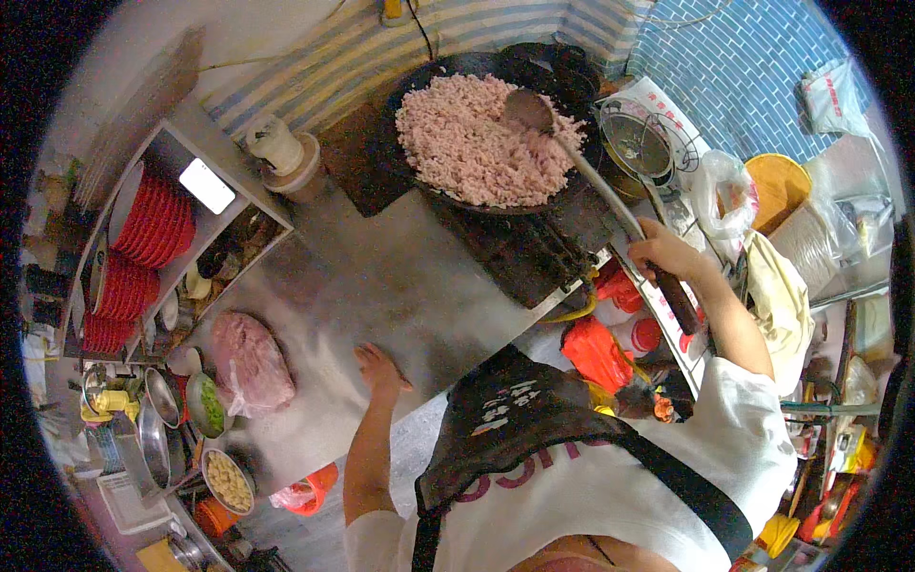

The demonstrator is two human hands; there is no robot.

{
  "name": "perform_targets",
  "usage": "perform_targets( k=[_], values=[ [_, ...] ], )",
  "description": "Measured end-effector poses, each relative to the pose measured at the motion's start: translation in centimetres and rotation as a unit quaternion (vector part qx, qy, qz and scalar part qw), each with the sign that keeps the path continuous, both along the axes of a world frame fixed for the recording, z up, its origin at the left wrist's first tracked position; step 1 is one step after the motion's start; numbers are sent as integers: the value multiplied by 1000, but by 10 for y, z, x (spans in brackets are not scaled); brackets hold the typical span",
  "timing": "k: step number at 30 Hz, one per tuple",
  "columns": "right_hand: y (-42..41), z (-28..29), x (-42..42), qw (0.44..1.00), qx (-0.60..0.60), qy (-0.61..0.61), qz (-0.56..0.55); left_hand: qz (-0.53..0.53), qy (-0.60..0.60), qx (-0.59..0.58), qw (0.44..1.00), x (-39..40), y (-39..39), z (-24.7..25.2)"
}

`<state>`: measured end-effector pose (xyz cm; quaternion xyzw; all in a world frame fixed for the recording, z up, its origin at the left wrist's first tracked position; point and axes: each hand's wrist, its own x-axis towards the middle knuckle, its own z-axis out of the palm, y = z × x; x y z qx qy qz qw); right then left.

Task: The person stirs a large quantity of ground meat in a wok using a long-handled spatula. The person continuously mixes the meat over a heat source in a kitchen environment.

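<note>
A large dark wok (472, 207) is filled with crumbled pink ground meat (479, 150). My right hand (661, 250) grips the long handle of a metal ladle (529, 111), whose bowl rests on the meat at the wok's right side. The dark grip of the handle sticks out below my fist. My left hand (379, 368) lies on the steel worktop (322, 286) with its fingers apart and holds nothing. To its left, a bag of raw pink meat (251, 363) lies on the worktop.
Stacked red bowls (154, 225) and a phone (207, 186) are on the shelf unit at left. Below are a bowl of green pieces (211, 407) and a bowl of pale chunks (227, 480). A wire strainer (636, 139) stands right of the wok, near a plastic bag (718, 193).
</note>
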<state>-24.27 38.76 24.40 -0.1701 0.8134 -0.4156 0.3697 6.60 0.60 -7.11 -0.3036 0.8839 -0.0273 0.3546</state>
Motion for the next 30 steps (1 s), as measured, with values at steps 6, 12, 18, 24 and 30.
perform_targets(
  k=[6,12,18,24,30],
  values=[
    [-24,36,28,997,23,62,30,9,18,8,1000,6,3,10],
    [-19,76,28,924,171,326,104,27,28,-4,999,8,2,10],
    [-27,82,32,836,377,324,233,29,52,-21,998,12,0,5],
    [-28,-29,-47,700,422,545,189,8,53,-24,998,-2,9,31],
    [-14,32,-17,728,403,533,155,6,19,-21,1000,3,3,10]
  ],
)
